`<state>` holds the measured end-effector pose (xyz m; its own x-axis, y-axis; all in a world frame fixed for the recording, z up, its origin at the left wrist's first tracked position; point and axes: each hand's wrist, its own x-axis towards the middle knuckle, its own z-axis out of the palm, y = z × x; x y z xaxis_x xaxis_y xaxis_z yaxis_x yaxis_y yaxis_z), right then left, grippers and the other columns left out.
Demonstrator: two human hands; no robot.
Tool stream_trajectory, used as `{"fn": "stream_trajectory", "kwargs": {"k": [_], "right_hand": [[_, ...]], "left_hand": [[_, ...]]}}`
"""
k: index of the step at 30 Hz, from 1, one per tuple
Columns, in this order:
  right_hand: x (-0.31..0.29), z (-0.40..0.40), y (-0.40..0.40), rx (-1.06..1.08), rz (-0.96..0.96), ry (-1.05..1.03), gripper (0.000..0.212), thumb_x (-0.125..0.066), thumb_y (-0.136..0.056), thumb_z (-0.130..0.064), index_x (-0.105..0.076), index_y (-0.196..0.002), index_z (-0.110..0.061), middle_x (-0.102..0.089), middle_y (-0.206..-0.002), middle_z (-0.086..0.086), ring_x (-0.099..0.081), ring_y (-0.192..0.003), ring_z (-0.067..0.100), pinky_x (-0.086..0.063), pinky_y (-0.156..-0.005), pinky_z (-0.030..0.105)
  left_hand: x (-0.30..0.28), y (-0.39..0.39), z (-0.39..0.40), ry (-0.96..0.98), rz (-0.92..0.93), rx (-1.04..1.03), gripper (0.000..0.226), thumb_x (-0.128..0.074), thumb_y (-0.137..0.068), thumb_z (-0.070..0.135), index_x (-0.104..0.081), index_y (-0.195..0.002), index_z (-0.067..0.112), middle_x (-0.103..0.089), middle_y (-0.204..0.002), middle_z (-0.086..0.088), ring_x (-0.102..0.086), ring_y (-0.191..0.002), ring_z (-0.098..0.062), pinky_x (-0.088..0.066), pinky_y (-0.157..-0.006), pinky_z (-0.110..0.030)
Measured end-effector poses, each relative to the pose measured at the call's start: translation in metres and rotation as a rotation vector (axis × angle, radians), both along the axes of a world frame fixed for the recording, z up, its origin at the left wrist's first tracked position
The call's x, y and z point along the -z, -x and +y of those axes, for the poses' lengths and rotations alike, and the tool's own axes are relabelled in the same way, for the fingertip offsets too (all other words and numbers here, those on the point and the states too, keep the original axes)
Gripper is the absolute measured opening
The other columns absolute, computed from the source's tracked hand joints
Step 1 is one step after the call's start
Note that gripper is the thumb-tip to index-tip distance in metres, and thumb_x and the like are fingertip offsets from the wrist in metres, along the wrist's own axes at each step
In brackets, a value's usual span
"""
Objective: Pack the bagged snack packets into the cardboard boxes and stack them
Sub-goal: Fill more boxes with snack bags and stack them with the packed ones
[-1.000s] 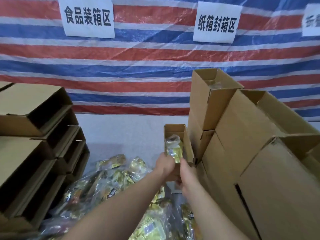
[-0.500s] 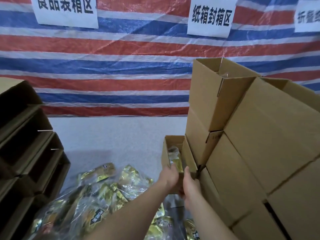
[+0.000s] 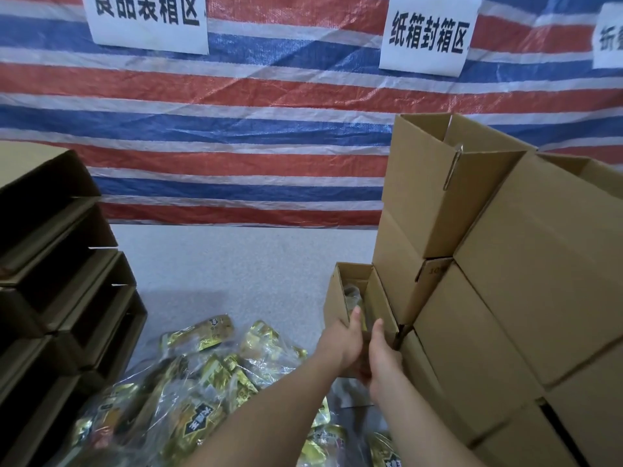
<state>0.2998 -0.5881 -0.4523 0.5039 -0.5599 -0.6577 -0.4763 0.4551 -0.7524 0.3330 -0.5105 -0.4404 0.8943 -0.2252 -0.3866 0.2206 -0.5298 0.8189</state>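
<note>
Empty boxes (image 3: 60, 264) stacked far left, snack bags (image 3: 202, 382) still piled on the table, and both hands, left (image 3: 344, 345) and right (image 3: 382, 357), now grip the small open box (image 3: 337, 298), shoved against the right stack (image 3: 505, 298), packet deeper inside.

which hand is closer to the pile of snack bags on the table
Left. The left hand grips the small open box on the side facing the snack bags. The right hand holds the box's other side, next to the stacked boxes, farther from the pile.
</note>
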Motion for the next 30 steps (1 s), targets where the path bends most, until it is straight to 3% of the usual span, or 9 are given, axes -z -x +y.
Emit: {"fn": "stream_trajectory", "kwargs": {"k": [4, 7, 9, 14, 19, 23, 30], "right_hand": [[-0.004, 0.0, 0.013, -0.025, 0.006, -0.011, 0.08, -0.056, -0.086, -0.069, -0.054, -0.131, -0.004, -0.064, -0.123, 0.017, -0.064, -0.107, 0.038, -0.055, -0.092, 0.048], [-0.017, 0.009, 0.029, -0.027, 0.019, -0.009, 0.073, -0.051, -0.09, -0.069, -0.057, -0.123, -0.004, -0.067, -0.111, 0.014, -0.066, -0.097, 0.035, -0.053, -0.068, 0.037], [-0.039, 0.021, 0.046, -0.043, 0.034, -0.031, 0.069, -0.049, -0.093, -0.066, -0.057, -0.122, -0.004, -0.067, -0.108, 0.013, -0.066, -0.088, 0.032, -0.049, -0.06, 0.033], [-0.071, 0.041, 0.081, -0.126, 0.034, -0.087, 0.062, -0.042, -0.099, -0.058, -0.05, -0.131, -0.006, -0.058, -0.108, 0.015, -0.064, -0.094, 0.034, -0.051, -0.071, 0.039], [-0.108, 0.085, 0.114, -0.331, -0.002, 0.014, 0.04, -0.043, -0.104, -0.043, -0.056, -0.109, -0.006, -0.064, -0.089, 0.015, -0.06, -0.072, 0.028, -0.042, -0.059, 0.031], [-0.152, 0.135, 0.142, -0.46, -0.094, 0.071, 0.025, -0.046, -0.101, -0.026, -0.058, -0.09, -0.007, -0.065, -0.08, 0.012, -0.061, -0.068, 0.026, -0.041, -0.058, 0.029], [-0.215, 0.208, 0.194, -0.586, -0.354, 0.105, 0.024, -0.046, -0.102, -0.021, -0.062, -0.091, -0.006, -0.067, -0.073, 0.01, -0.063, -0.06, 0.021, -0.048, -0.052, 0.027]], "left_hand": [[-0.005, 0.01, 0.015, 0.0, 0.013, -0.011, 0.079, -0.024, -0.099, 0.065, -0.033, -0.15, 0.006, -0.046, -0.149, -0.018, -0.045, -0.136, -0.033, -0.036, -0.108, -0.038], [-0.015, 0.026, 0.033, -0.037, -0.005, -0.013, 0.068, -0.028, -0.103, 0.055, -0.034, -0.148, 0.005, -0.046, -0.149, -0.017, -0.046, -0.136, -0.032, -0.036, -0.106, -0.035], [-0.035, 0.044, 0.054, -0.056, -0.024, -0.008, 0.059, -0.031, -0.105, 0.048, -0.04, -0.142, 0.004, -0.049, -0.146, -0.017, -0.049, -0.131, -0.03, -0.037, -0.097, -0.031], [-0.07, 0.096, 0.098, -0.083, -0.079, -0.024, 0.045, -0.035, -0.105, 0.038, -0.053, -0.132, 0.007, -0.059, -0.133, -0.013, -0.057, -0.115, -0.025, -0.041, -0.09, -0.026], [-0.12, 0.161, 0.152, -0.072, -0.167, -0.097, 0.034, -0.039, -0.105, 0.031, -0.061, -0.114, 0.008, -0.067, -0.113, -0.012, -0.061, -0.094, -0.022, -0.041, -0.074, -0.027], [-0.161, 0.202, 0.199, -0.007, -0.221, -0.183, 0.031, -0.04, -0.104, 0.027, -0.06, -0.092, 0.007, -0.066, -0.088, -0.008, -0.057, -0.076, -0.018, -0.053, -0.078, -0.038], [-0.217, 0.258, 0.264, 0.005, -0.314, -0.264, 0.032, -0.043, -0.102, 0.028, -0.066, -0.097, 0.006, -0.07, -0.092, -0.011, -0.067, -0.088, -0.028, -0.055, -0.08, -0.043]]}}
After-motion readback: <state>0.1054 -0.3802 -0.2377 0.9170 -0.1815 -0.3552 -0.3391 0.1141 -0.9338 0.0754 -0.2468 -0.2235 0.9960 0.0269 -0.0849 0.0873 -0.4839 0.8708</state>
